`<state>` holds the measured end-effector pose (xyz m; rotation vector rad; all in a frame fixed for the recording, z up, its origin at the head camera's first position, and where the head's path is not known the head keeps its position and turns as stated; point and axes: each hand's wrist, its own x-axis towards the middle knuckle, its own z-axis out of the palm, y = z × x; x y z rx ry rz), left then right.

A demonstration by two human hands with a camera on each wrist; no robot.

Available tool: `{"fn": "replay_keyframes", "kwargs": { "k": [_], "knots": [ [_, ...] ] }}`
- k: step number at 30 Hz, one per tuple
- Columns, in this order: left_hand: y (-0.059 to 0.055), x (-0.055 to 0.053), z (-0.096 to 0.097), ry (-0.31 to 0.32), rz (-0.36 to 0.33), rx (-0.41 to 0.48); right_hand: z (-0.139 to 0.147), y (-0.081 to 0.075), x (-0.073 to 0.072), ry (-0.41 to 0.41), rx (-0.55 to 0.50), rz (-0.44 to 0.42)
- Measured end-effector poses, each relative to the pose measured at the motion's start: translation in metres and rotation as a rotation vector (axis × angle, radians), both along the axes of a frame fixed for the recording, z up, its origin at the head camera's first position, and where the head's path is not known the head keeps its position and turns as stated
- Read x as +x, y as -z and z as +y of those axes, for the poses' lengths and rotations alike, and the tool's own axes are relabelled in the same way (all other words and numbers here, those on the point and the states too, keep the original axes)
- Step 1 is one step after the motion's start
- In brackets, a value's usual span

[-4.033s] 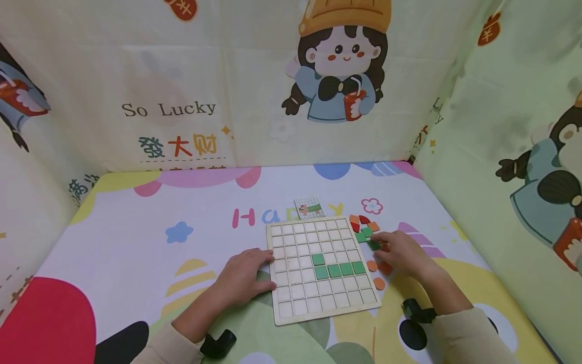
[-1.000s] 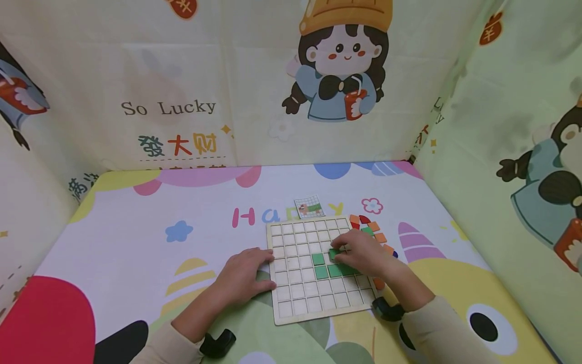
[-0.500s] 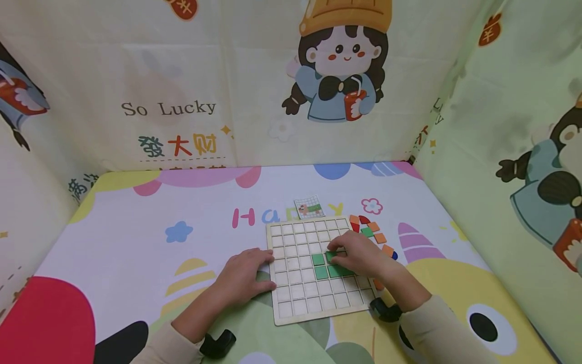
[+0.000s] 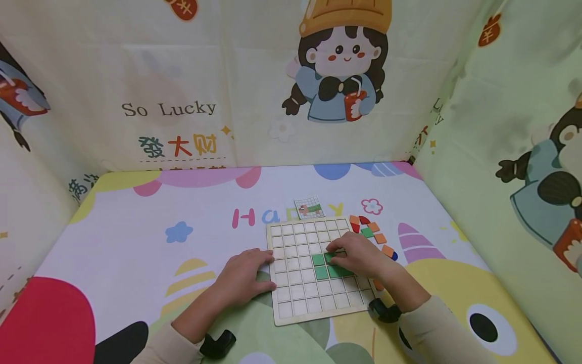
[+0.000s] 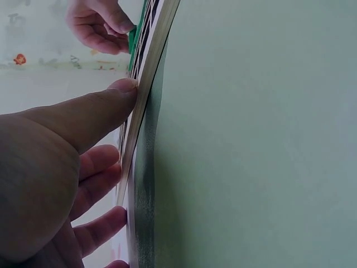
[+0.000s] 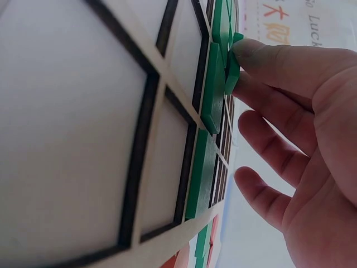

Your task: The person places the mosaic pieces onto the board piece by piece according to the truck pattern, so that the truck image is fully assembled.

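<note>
A pale wooden grid board (image 4: 300, 306) lies on the table, several green square tiles (image 4: 321, 273) set in its cells. My right hand (image 4: 361, 255) is over the board and pinches a green square tile (image 6: 234, 64) between thumb and forefinger. In the right wrist view that tile is tilted beside green tiles (image 6: 212, 89) in the grid. The other fingers of this hand are held off the board. My left hand (image 4: 243, 277) rests against the board's left edge, its thumb (image 5: 111, 103) and fingertips touching the rim. The right hand covers some cells and part of the green row.
A small picture card (image 4: 309, 207) with a grid print lies behind the board. Loose orange tiles (image 4: 379, 238), a green tile (image 4: 366, 232), red pieces (image 4: 364, 220) and a blue piece (image 4: 394, 256) are scattered along its right side. Printed cloth walls stand around the table.
My right hand has come from the loose pieces at the right onto the board with a green tile. Over the last second it shifted slightly left. My left hand has stayed put.
</note>
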<state>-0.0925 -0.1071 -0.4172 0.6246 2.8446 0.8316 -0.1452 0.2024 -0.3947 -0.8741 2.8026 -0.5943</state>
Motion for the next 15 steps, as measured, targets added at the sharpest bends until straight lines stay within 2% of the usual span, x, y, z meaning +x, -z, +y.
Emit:
{"fn": "replay_keyframes", "kwargs": {
  "k": [15],
  "knots": [
    [-0.002, 0.0002, 0.0016, -0.004, -0.007, -0.011, -0.0018, 0.0011, -0.0027, 0.012, 0.017, -0.02]
  ]
}}
